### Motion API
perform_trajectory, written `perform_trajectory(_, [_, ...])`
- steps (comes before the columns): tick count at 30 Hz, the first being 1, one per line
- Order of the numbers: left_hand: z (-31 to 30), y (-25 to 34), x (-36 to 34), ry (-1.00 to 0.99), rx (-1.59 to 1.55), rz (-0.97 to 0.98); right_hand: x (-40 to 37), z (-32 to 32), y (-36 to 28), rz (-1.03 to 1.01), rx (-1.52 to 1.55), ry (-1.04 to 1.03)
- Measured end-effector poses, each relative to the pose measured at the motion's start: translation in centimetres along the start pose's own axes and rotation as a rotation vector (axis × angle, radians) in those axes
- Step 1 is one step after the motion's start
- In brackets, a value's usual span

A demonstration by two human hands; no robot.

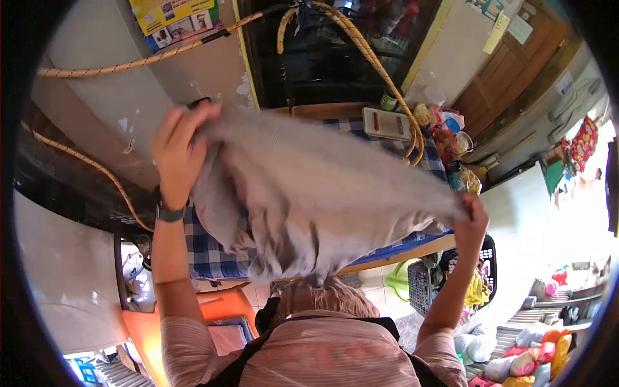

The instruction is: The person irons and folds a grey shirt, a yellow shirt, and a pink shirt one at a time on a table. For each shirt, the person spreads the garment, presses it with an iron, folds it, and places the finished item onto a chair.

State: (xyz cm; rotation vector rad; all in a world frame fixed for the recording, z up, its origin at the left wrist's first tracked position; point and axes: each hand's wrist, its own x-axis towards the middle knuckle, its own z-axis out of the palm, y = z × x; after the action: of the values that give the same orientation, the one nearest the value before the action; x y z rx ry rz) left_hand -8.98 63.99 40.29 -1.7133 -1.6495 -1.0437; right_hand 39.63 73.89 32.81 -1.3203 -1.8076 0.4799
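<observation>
A light grey cloth [322, 180], blurred by motion, is stretched out in the air in front of me. My left hand [180, 142] grips its upper left corner, fingers closed and raised higher than the other hand. At the lower right end, my right hand [472, 216] is closed around another edge. Loose folds droop from the cloth's left and lower parts. A dark watch [170, 213] sits on my left wrist. Behind and below the cloth lies a blue checked tablecloth [209, 251], largely hidden by it.
A black basket [420, 287] with clothes stands low on the right. Folded cloths [227, 337] rest on an orange chair [145, 329] at lower left. A rope [367, 51] hangs over the far side, near a whitish tray [387, 124]. Several plastic bags [522, 361] lie at lower right.
</observation>
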Motion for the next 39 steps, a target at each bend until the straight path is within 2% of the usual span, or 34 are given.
perform_trajectory(1, [0.9, 0.6, 2.4, 0.094, 0.047, 0.049, 1.7, -0.7, 0.2, -0.113, -0.147, 0.07])
perform_trajectory(2, [1.1, 1.1, 3.7, 0.105, 0.042, 0.056, 2.9, -1.3, 0.3, -0.23, -0.296, 0.139])
perform_trajectory(4, [1.3, 1.5, 6.3, 0.491, 0.036, 0.14, 2.5, -2.8, -0.6, -0.047, -0.161, 0.419])
perform_trajectory(6, [2.3, 2.0, 8.3, 0.55, 0.043, 0.154, 2.3, -5.5, -3.9, -0.073, 0.222, 0.351])
perform_trajectory(7, [2.9, 2.0, 9.0, 0.587, 0.045, 0.161, 2.9, -5.1, -3.6, -0.039, 0.041, 0.454])
perform_trajectory(8, [5.1, 0.9, 9.9, 0.436, 0.033, 0.098, 4.0, -4.6, -3.4, -0.002, -0.144, 0.553])
perform_trajectory(9, [8.0, -0.6, 10.8, 0.289, 0.022, 0.039, 5.5, -3.9, -6.3, 0.051, -0.117, 0.485])
perform_trajectory(10, [10.0, -1.7, 11.9, 0.183, 0.007, -0.08, 6.2, -3.9, -6.5, 0.042, -0.117, 0.501])
perform_trajectory(11, [11.9, -2.9, 12.7, 0.297, 0.008, 0.02, 7.3, -3.8, -6.5, 0.022, -0.106, 0.519])
perform_trajectory(12, [11.4, -2.4, 13.7, 0.328, 0.008, 0.028, 8.2, -3.9, -6.9, -0.003, -0.093, 0.537])
perform_trajectory(14, [10.5, -1.0, 14.9, 0.189, -0.736, -0.377, 7.6, -3.4, -10.7, -0.074, -0.043, 0.619])
perform_trajectory(15, [11.7, -2.8, 15.4, 0.22, -0.995, -0.322, 6.8, -3.4, -12.7, -0.113, 0.082, 0.589])
perform_trajectory(16, [11.2, -2.7, 14.9, 0.228, -0.995, -0.326, 5.7, -3.0, -14.6, -0.146, 0.205, 0.551])
perform_trajectory(18, [9.6, -2.3, 13.5, 0.3, -1.298, -0.506, 2.3, -0.9, -18.0, -0.111, 0.52, 0.539])
perform_trajectory(19, [10.2, -5.1, 11.8, 0.264, -1.332, -0.412, 0.7, 0.0, -17.7, -0.106, 0.523, 0.53])
perform_trajectory(21, [10.0, -8.0, 7.8, 0.246, -1.272, -0.413, -2.0, 1.8, -17.0, -0.67, 0.14, 0.133])
perform_trajectory(22, [10.1, -10.1, 5.6, 0.23, -1.22, -0.409, -1.4, 2.9, -18.9, -0.633, 0.637, -0.423])
perform_trajectory(23, [12.5, -15.0, 2.2, 0.236, -1.212, -0.509, -1.6, 4.8, -19.6, -0.712, 0.611, -0.63])
perform_trajectory(24, [15.2, -20.5, -1.8, 0.243, -1.202, -0.608, -2.6, 7.4, -19.6, -0.533, 0.756, -0.958])
perform_trajectory(25, [15.6, -23.5, -6.2, 0.206, -1.141, -0.746, -3.5, 9.5, -19.5, -0.461, 0.799, -1.085])
perform_trajectory(26, [14.8, -25.1, -10.7, 0.153, -1.057, -0.884, -3.5, 10.9, -18.3, -0.456, 0.804, -1.096])
perform_trajectory(28, [13.6, -29.2, -22.7, -0.01, -0.851, -1.198, -2.9, 15.1, -14.2, -0.668, 0.401, -0.894])
perform_trajectory(29, [12.4, -30.0, -28.9, -0.096, -0.744, -1.339, -0.9, 18.6, -9.7, -0.931, 0.267, -0.498])
perform_trajectory(31, [9.6, -29.5, -38.9, -0.253, -0.589, -1.573, 3.7, 21.0, -2.2, -0.515, -0.329, -0.546])
perform_trajectory(32, [9.2, -26.0, -40.2, -0.075, -0.35, -1.69, 5.8, 22.4, 3.1, -0.635, -0.479, -0.414])
perform_trajectory(33, [7.8, -21.4, -39.5, -0.018, -0.258, -1.862, 6.6, 22.4, 6.1, -0.69, -0.499, -0.292])
perform_trajectory(34, [7.2, -18.8, -40.1, -0.018, -0.25, -1.879, 7.1, 22.2, 8.4, -0.746, -0.517, -0.174])
perform_trajectory(35, [6.7, -16.7, -40.8, -0.035, -0.149, -1.709, 7.4, 22.0, 10.3, -0.752, -0.515, -0.192])
perform_trajectory(37, [5.9, -13.9, -43.2, -0.067, 0.039, -1.363, 8.2, 21.5, 12.6, -0.76, -0.676, -0.406])
perform_trajectory(38, [5.9, -12.7, -44.7, -0.06, 0.047, -1.381, 8.7, 21.7, 13.1, -0.776, -0.672, -0.42])
perform_trajectory(39, [6.5, -12.0, -47.1, -0.111, 0.029, -1.275, 8.7, 21.9, 13.4, -0.708, -0.652, -0.403])
